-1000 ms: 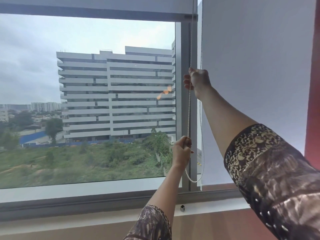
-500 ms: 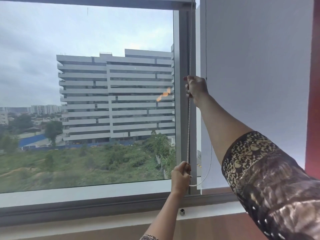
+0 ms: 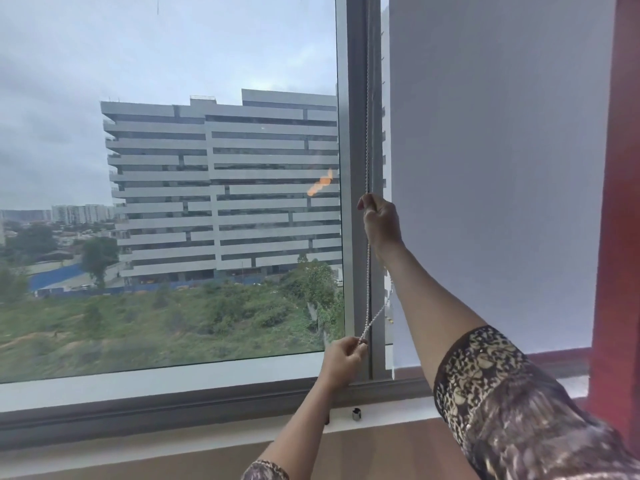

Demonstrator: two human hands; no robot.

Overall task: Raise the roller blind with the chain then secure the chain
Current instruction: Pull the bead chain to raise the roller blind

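A white bead chain (image 3: pixel 367 133) hangs down along the grey window post (image 3: pixel 356 98). My right hand (image 3: pixel 381 223) is closed on the chain at mid height. My left hand (image 3: pixel 343 363) grips the chain's lower end near the sill, with the loop pulled taut into a narrow V above it. The left window's roller blind is raised out of view above the frame. A small metal chain hook (image 3: pixel 356 414) sits on the sill ledge just below my left hand.
The neighbouring blind (image 3: pixel 502 168) on the right hangs fully lowered, its bottom edge near the sill. A red wall (image 3: pixel 623 202) borders it on the right. The white sill (image 3: pixel 156 382) runs below the glass, with a wooden surface (image 3: pixel 381 445) beneath.
Both hands have moved down along the chain. The blind's bottom bar, seen at the top edge before, has gone up out of view. The hanging loop has shortened and tightened.
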